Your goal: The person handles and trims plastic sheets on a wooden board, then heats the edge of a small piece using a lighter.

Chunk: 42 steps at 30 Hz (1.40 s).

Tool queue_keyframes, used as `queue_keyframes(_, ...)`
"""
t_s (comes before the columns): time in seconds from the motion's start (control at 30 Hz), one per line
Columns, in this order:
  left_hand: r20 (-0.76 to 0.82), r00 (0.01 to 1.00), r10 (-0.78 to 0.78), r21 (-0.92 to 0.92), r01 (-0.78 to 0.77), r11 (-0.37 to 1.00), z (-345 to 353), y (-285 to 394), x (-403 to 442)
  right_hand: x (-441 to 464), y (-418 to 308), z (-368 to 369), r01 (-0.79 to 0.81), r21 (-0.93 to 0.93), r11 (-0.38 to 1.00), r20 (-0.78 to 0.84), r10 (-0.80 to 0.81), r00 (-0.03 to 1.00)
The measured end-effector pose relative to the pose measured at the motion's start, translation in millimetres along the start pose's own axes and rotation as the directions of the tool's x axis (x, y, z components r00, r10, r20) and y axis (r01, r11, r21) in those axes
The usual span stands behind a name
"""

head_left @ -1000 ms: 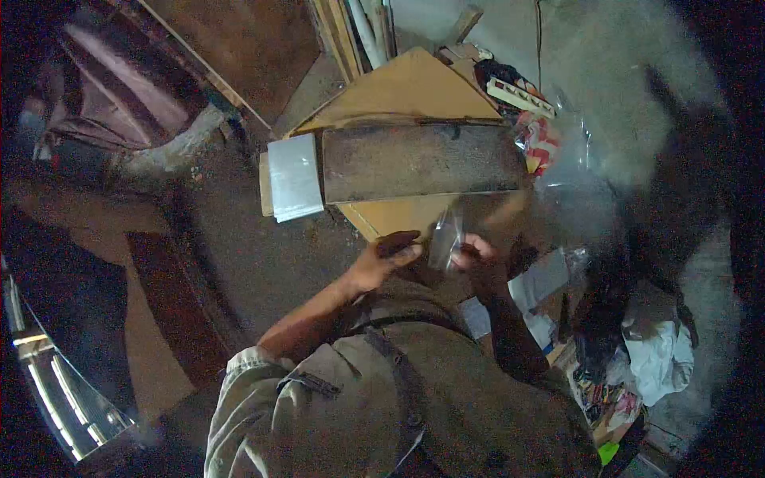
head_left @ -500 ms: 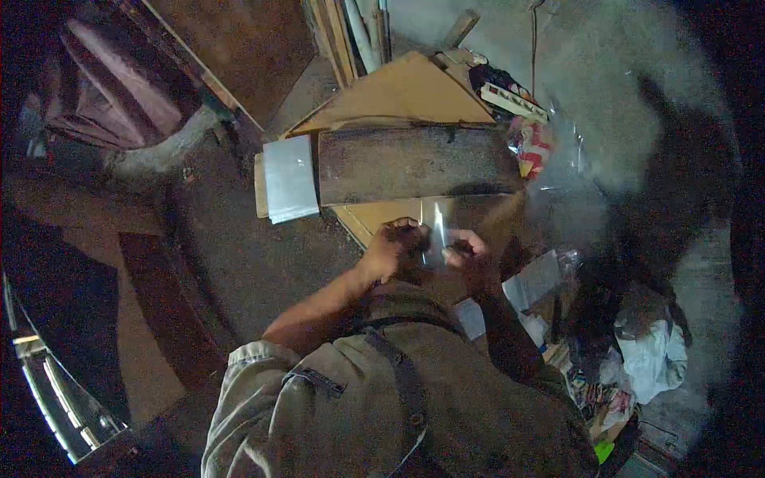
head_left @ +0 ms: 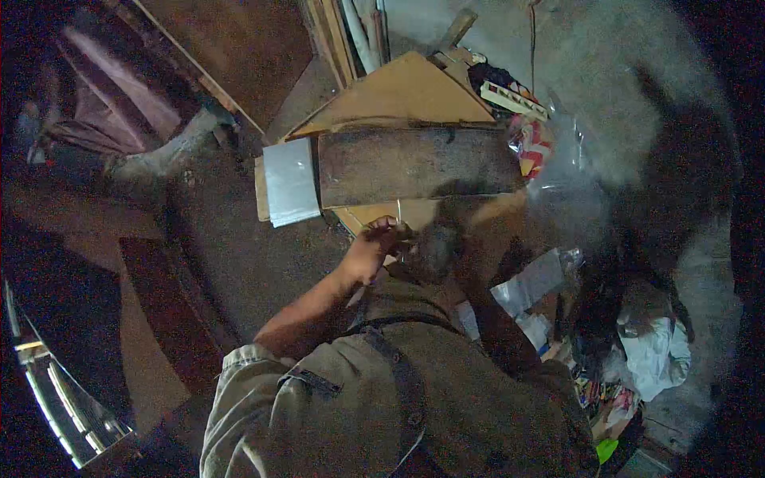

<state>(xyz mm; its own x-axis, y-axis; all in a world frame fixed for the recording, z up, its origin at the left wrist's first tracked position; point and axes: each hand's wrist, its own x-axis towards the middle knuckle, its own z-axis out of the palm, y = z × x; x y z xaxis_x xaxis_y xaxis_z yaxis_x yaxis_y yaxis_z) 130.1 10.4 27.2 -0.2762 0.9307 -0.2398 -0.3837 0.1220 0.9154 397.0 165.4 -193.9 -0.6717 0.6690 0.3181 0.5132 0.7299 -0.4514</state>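
My left hand (head_left: pixel 378 248) is closed in a pinch at the front of the wooden board (head_left: pixel 418 166). A thin clear plastic piece (head_left: pixel 400 210) stands up from its fingertips, showing mostly as one bright edge; it looks like a small clear bag or sleeve. Close beside it on the right, my right hand (head_left: pixel 438 250) is a dark smear in shadow, so its fingers cannot be made out. Left of the board lies a stack of clear-white plastic sheets or bags (head_left: pixel 292 183).
Tan cardboard (head_left: pixel 394 92) lies under and behind the board. A white power strip (head_left: pixel 514 101) and a red-patterned packet (head_left: pixel 532 147) are at the right. Plastic packs (head_left: pixel 530 283) and a white bag (head_left: pixel 655 358) lie right of my body. Poles (head_left: pixel 362 36) lean at the back.
Both hands have shifted slightly left and toward my body. My right hand has turned dark and blurred, and the shiny plastic between the hands now shows only as a thin edge.
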Motion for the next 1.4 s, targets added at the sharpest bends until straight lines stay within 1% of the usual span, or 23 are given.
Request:
queue_keyframes(0.03,0.022,1.0,0.018,-0.042,-0.017,0.999,-2.0,13.5,-5.6,15.0,-17.3,-11.5,0.005,0.002,1.0,0.001,-0.005,1.0)
queue_keyframes(0.1,0.037,0.999,0.039,-0.083,-0.035,0.996,-2.7,31.4,-14.0,51.6,-63.5,-45.8,-0.257,0.242,0.936,-0.013,0.268,0.963)
queue_keyframes(0.13,0.026,1.0,0.015,-0.15,-0.011,0.989,-3.4,36.4,-18.2,67.9,-94.8,-67.2,-0.252,0.243,0.937,-0.011,0.262,0.965)
queue_keyframes(0.2,0.008,1.0,-0.004,-0.216,0.006,0.976,-3.7,48.0,-25.5,96.0,-144.9,-101.6,-0.329,0.491,0.807,0.036,0.358,0.933)
queue_keyframes(0.23,0.035,0.999,0.015,-0.249,-0.006,0.969,-3.9,53.6,-28.5,106.4,-148.9,-102.8,-0.325,0.492,0.808,0.038,0.353,0.935)
queue_keyframes(0.27,0.063,0.997,0.035,-0.282,-0.016,0.959,-4.3,57.7,-31.2,117.4,-150.9,-102.7,-0.475,0.604,0.64,0.308,0.363,0.88)
queue_keyframes(0.33,0.054,0.998,0.027,-0.272,-0.011,0.962,-4.8,62.6,-35.9,132.8,-179.7,-120.5,-0.629,0.634,0.449,0.557,0.3,0.775)
queue_keyframes(0.4,0.042,0.999,0.021,-0.265,-0.009,0.964,-7.4,62.6,-38.9,151.0,-247.8,-156.8,-0.515,0.849,0.119,0.51,0.07,0.857)
queue_keyframes(0.43,0.029,0.999,0.029,-0.242,-0.021,0.97,-9.7,60.3,-40.1,153.7,-254.8,-161.3,-0.517,0.847,0.124,0.513,0.064,0.856)
queue_keyframes(0.5,0.006,0.999,0.039,-0.225,-0.037,0.974,-14.9,58.5,-45.3,157.1,-265.6,-162.2,-0.601,0.744,0.292,0.606,0.084,0.791)
queue_keyframes(0.53,-0.029,0.999,0.043,-0.273,-0.049,0.961,-16.8,58.7,-48.4,155.9,-267.7,-154.0,-0.515,0.818,0.257,0.508,0.099,0.856)
queue_keyframes(0.63,-0.106,0.994,0.033,-0.312,-0.064,0.948,-27.5,54.0,-50.7,160.7,-270.7,-149.1,-0.542,0.769,0.339,0.535,0.122,0.836)
queue_keyframes(0.7,-0.144,0.989,0.017,-0.303,-0.06,0.951,-33.2,53.9,-50.5,162.7,-276.4,-143.5,-0.57,0.76,0.312,0.564,0.118,0.817)
queue_keyframes(0.77,-0.175,0.984,0.024,-0.218,-0.062,0.974,-36.4,58.1,-47.8,163.0,-279.7,-136.7,-0.598,0.749,0.284,0.592,0.118,0.797)
queue_keyframes(0.87,-0.186,0.981,0.064,-0.21,-0.103,0.972,-43.4,48.5,-44.5,157.6,-280.0,-122.1,-0.579,0.723,0.377,0.615,0.031,0.788)
queue_keyframes(1.0,-0.219,0.975,0.045,-0.123,-0.073,0.99,-57.7,36.4,-45.9,156.2,-284.8,-112.9,-0.583,0.646,0.492,0.646,0.055,0.761)
queue_keyframes(1.03,-0.215,0.976,0.031,-0.132,-0.06,0.989,-60.5,32.7,-47.0,157.4,-286.4,-113.4,-0.595,0.637,0.49,0.653,0.067,0.755)
queue_keyframes(1.1,-0.248,0.969,-0.006,-0.089,-0.016,0.996,-66.0,29.2,-47.7,162.3,-293.4,-116.5,-0.663,0.456,0.594,0.736,0.166,0.656)
queue_keyframes(1.2,-0.229,0.968,-0.099,-0.065,0.086,0.994,-76.2,22.5,-44.8,147.0,-286.4,-96.2,-0.682,0.366,0.633,0.72,0.271,0.639)
queue_keyframes(1.23,-0.224,0.967,-0.122,-0.074,0.108,0.991,-75.5,24.1,-45.1,144.4,-286.5,-93.9,-0.699,0.353,0.622,0.729,0.285,0.622)
queue_keyframes(1.3,-0.257,0.953,-0.162,-0.169,0.121,0.978,-73.5,29.9,-44.7,140.8,-288.3,-87.9,-0.669,0.427,0.608,0.687,0.262,0.677)
queue_keyframes(1.33,-0.237,0.96,-0.151,-0.157,0.115,0.981,-77.5,25.1,-44.7,141.7,-292.9,-87.7,-0.684,0.417,0.599,0.695,0.274,0.664)
queue_keyframes(1.4,-0.249,0.958,-0.141,-0.108,0.117,0.987,-83.6,13.0,-46.1,149.1,-304.2,-87.8,-0.738,0.195,0.647,0.708,0.427,0.562)
